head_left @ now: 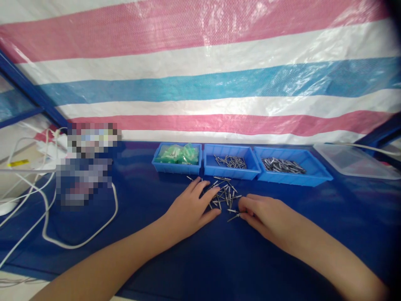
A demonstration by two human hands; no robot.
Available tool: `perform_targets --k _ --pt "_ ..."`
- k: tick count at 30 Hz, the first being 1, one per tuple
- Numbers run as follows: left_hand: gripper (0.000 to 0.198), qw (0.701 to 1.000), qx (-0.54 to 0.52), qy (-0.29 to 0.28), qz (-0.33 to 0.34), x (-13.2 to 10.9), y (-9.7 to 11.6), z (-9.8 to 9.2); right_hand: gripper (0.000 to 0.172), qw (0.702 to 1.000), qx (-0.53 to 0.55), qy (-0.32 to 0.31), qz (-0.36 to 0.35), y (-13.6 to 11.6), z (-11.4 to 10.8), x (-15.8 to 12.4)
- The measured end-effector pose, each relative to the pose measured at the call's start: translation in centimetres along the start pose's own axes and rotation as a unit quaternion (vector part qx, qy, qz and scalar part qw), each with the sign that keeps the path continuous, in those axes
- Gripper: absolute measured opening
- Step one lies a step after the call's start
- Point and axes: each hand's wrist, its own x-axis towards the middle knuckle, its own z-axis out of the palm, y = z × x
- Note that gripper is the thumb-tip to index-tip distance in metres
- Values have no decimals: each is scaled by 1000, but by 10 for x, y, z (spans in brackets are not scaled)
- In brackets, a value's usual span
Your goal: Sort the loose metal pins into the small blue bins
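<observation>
A loose pile of small metal pins [226, 193] lies on the blue table [200, 259] between my hands. My left hand [191, 209] rests flat on the table with its fingers spread, fingertips touching the pins at the pile's left edge. My right hand [261, 213] lies to the right of the pile with its fingers curled together, pinching a pin at its fingertips. Three blue trays stand behind the pile: one with green parts [177, 155], one with a few metal pins [231, 162], one with many metal pins [283, 166].
A clear plastic lid [354, 161] lies at the back right. White cables [78, 238] loop over the table's left side beside a blurred-out object [84, 167]. A striped pink, white and blue tarpaulin [200, 75] hangs behind the trays.
</observation>
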Motion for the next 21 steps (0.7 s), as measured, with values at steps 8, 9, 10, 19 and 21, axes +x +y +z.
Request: perform_targets --k 8,9,10,19,21 --pt "38 998 -44 34 17 2 -3 1 13 999 -19 31 -16 -15 -2 4" --pt "38 998 -51 34 19 2 -4 1 14 999 -10 31 -22 -15 -4 4" --pt "39 998 -57 34 21 2 -4 1 14 999 4 31 -29 -15 -6 4" --pt "32 962 -250 100 -45 0 4 -11 15 953 258 118 -102 -21 -16 8" --pt "24 929 -350 94 -76 0 9 -11 15 941 291 127 -117 -26 -12 10"
